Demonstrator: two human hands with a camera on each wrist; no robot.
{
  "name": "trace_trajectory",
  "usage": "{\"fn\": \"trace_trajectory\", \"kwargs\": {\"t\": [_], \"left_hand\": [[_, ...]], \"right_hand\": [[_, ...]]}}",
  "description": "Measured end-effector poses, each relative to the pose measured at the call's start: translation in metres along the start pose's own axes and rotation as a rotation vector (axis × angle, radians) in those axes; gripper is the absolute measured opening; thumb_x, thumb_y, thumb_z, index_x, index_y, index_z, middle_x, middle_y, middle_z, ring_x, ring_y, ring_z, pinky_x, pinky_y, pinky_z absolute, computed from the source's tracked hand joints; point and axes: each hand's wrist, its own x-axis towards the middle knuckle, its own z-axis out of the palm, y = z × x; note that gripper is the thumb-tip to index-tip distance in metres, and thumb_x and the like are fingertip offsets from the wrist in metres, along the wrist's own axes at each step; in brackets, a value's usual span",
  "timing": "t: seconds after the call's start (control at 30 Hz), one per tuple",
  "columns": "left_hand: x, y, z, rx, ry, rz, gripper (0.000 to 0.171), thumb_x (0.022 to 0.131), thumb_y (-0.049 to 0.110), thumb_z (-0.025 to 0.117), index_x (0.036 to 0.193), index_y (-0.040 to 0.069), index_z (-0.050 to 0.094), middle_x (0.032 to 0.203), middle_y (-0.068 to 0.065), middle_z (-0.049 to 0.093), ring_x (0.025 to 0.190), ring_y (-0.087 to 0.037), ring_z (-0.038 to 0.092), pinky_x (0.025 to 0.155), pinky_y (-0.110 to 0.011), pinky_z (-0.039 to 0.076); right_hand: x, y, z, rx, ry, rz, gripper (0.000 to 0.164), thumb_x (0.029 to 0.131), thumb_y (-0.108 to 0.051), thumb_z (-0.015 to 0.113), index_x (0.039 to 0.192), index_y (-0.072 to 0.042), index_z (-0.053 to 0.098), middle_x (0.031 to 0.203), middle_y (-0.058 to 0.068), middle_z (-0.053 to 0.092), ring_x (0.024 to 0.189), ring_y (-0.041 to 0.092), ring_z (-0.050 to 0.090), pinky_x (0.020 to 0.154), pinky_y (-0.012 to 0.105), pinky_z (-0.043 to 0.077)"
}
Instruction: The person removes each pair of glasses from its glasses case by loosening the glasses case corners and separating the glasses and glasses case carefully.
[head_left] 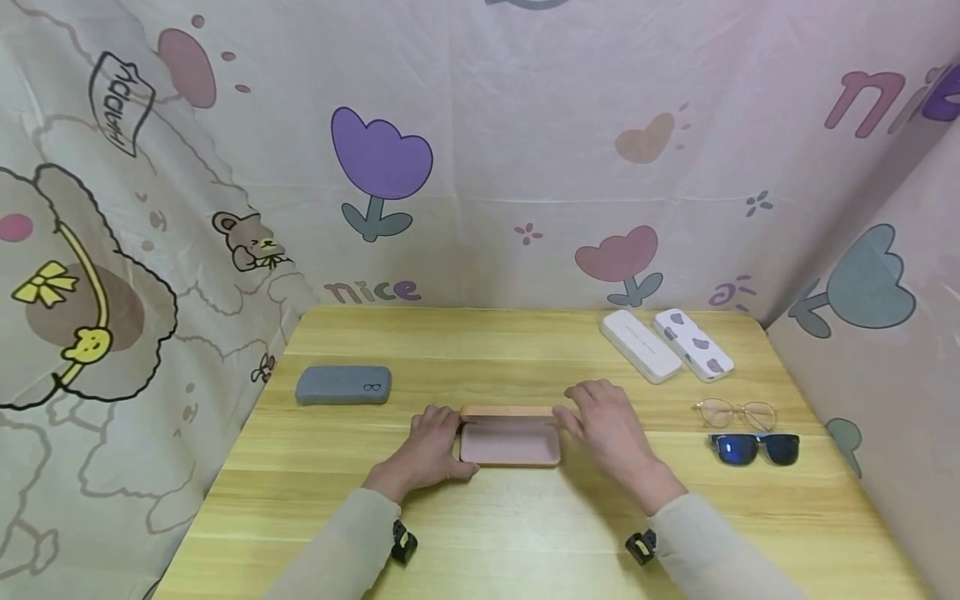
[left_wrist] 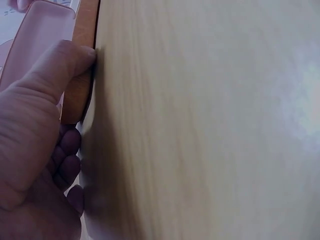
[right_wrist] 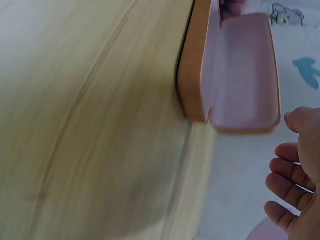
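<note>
An orange-brown glasses case (head_left: 510,446) with a pink lining lies on the table, its lid (head_left: 517,412) raised at the back. My left hand (head_left: 423,450) holds the case's left end. In the left wrist view its thumb (left_wrist: 75,56) presses on the front wall, while the other fingers are partly hidden behind the end. At the right end is my right hand (head_left: 611,429), fingers loosely bent and holding nothing. The right wrist view shows its thumb tip (right_wrist: 294,120) close beside the edge of the raised lid, with a small gap. No glasses lie in the visible lining.
A grey-blue glasses case (head_left: 343,385) lies at the left. Back right are a plain white case (head_left: 641,347) and a white patterned case (head_left: 693,344). Thin-framed glasses (head_left: 738,414) and dark blue sunglasses (head_left: 754,449) lie at the right. A printed curtain (head_left: 487,167) hangs behind the wooden table (head_left: 487,525).
</note>
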Motion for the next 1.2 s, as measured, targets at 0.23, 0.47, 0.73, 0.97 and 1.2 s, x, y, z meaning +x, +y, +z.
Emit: {"fn": "trace_trajectory", "kwargs": {"t": [0.23, 0.47, 0.73, 0.97, 1.2], "left_hand": [[0.0, 0.0, -0.001, -0.004, 0.004, 0.001, 0.084, 0.08, 0.049, 0.087, 0.141, -0.001, 0.057, 0.128, -0.008, 0.062, 0.123, -0.029, 0.047, 0.104, -0.049, 0.035], [0.0, 0.001, -0.002, -0.002, 0.009, 0.003, 0.083, 0.08, 0.048, 0.087, 0.14, -0.001, 0.057, 0.127, -0.008, 0.062, 0.122, -0.029, 0.047, 0.105, -0.05, 0.035], [0.0, 0.001, -0.001, 0.004, 0.008, 0.005, 0.084, 0.081, 0.049, 0.087, 0.139, -0.003, 0.057, 0.129, -0.011, 0.062, 0.124, -0.031, 0.047, 0.106, -0.051, 0.035], [0.0, 0.001, -0.001, 0.011, 0.005, -0.001, 0.085, 0.08, 0.05, 0.086, 0.139, -0.004, 0.057, 0.128, -0.011, 0.062, 0.124, -0.031, 0.047, 0.106, -0.05, 0.036], [0.0, 0.0, 0.001, -0.001, 0.01, -0.003, 0.089, 0.078, 0.048, 0.088, 0.141, -0.006, 0.055, 0.13, -0.013, 0.061, 0.127, -0.033, 0.047, 0.105, -0.051, 0.036]], "right_hand": [[0.01, -0.016, 0.006, -0.013, -0.042, 0.037, 0.043, 0.094, -0.044, 0.078, 0.104, -0.002, 0.073, 0.102, 0.013, 0.074, 0.096, 0.032, 0.067, 0.084, 0.048, 0.052], [0.014, -0.021, 0.008, -0.04, -0.078, 0.077, 0.041, 0.092, -0.049, 0.077, 0.089, -0.009, 0.071, 0.085, 0.004, 0.069, 0.082, 0.025, 0.061, 0.078, 0.043, 0.048], [0.014, -0.025, 0.007, -0.05, -0.086, 0.069, 0.041, 0.09, -0.049, 0.078, 0.077, -0.014, 0.063, 0.072, -0.003, 0.059, 0.073, 0.02, 0.055, 0.077, 0.041, 0.047], [0.013, -0.027, 0.007, -0.092, -0.068, 0.055, 0.044, 0.089, -0.052, 0.079, 0.074, -0.015, 0.06, 0.07, -0.004, 0.055, 0.072, 0.02, 0.056, 0.078, 0.042, 0.048], [0.009, -0.028, 0.009, -0.1, -0.012, 0.02, 0.044, 0.087, -0.05, 0.082, 0.073, -0.015, 0.058, 0.069, -0.003, 0.055, 0.07, 0.02, 0.055, 0.077, 0.042, 0.047]]}}
